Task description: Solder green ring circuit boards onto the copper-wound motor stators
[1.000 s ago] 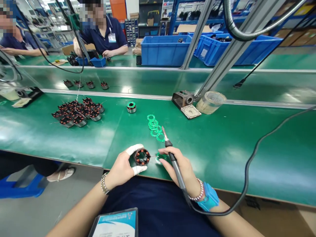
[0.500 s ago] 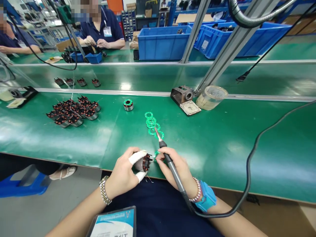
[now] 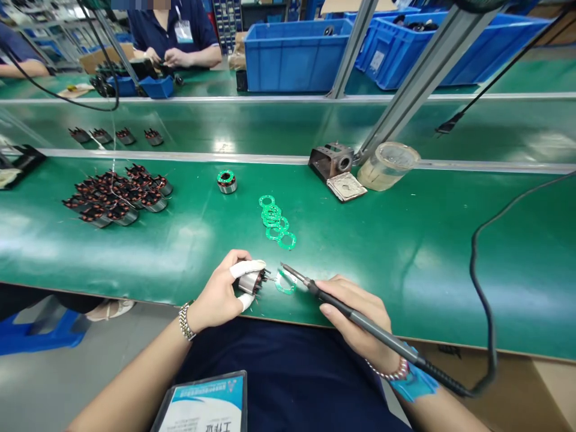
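Note:
My left hand (image 3: 222, 291), with white covers on two fingers, grips a motor stator (image 3: 250, 282) on its side, its pins and copper windings facing right. My right hand (image 3: 362, 318) is closed round a soldering iron (image 3: 355, 315) whose tip points left, over a green ring-shaped circuit board (image 3: 285, 290) lying near the bench edge. The stator's pins end just left of that ring. Farther back lies an overlapping row of green ring boards (image 3: 273, 219). A stator topped with a green ring (image 3: 227, 181) stands behind them.
Many stators (image 3: 117, 195) are clustered at the left, with several more on the far ledge (image 3: 126, 136). A metal holder (image 3: 332, 161), a square pad (image 3: 346, 186) and a cloudy jar (image 3: 387, 166) stand back right. The iron's cord (image 3: 477, 258) loops at right. A co-worker (image 3: 173, 42) sits opposite.
My right hand has moved right and the soldering iron's tip has come down toward me. The single ring board now lies uncovered on the bench. My left hand still holds the stator.

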{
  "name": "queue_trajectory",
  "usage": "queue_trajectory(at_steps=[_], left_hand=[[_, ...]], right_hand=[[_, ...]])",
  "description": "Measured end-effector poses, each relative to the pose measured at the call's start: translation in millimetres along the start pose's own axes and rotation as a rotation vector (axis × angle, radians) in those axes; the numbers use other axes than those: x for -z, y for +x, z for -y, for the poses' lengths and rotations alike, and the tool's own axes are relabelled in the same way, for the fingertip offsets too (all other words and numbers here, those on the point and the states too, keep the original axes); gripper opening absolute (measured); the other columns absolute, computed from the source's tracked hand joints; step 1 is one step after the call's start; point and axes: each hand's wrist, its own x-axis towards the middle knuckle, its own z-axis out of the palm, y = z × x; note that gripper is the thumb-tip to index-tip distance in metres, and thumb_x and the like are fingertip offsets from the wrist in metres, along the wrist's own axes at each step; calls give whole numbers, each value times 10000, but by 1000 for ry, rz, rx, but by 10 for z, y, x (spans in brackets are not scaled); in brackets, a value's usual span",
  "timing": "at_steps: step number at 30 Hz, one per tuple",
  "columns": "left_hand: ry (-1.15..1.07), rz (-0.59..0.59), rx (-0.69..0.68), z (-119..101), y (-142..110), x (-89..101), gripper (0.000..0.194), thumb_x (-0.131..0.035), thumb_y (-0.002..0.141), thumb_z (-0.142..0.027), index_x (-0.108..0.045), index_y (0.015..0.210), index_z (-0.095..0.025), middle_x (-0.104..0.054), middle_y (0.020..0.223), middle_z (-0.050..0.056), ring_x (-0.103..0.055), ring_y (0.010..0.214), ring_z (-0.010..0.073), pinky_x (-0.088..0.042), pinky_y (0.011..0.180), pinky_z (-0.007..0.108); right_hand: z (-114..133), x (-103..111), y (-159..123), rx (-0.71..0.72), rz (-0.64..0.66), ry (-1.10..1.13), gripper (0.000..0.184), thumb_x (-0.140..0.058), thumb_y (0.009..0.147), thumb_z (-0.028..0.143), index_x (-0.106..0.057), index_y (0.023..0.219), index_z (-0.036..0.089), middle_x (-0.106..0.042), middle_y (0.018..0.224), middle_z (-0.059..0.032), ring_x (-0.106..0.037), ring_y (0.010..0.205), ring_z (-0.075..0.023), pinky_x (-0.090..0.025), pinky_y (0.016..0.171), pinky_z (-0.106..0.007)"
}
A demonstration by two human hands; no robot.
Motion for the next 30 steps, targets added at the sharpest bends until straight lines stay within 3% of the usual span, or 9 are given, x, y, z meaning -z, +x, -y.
queue_trajectory(at_steps=[7, 30], left_hand=[[-57, 28, 25, -7, 47, -27, 494, -518, 619, -9, -557, 1064, -217, -483, 996, 44, -552, 777, 125, -502, 681, 257], [-62, 34, 23, 24, 41, -41, 552, -511, 589, 19, -551, 1083, -223, -473, 1011, 46, -551, 848, 148, -496, 717, 264]], right_hand=[[-9, -2, -32, -134, 21, 68, 150, -521, 808, 179, -656, 866, 209, -672, 698, -41, -625, 612, -169, -516, 557, -290], [-28, -34, -23, -121, 84, 130, 149, -533, 822, 185, -663, 892, 204, -659, 707, -45, -604, 609, -160, -515, 596, -305]])
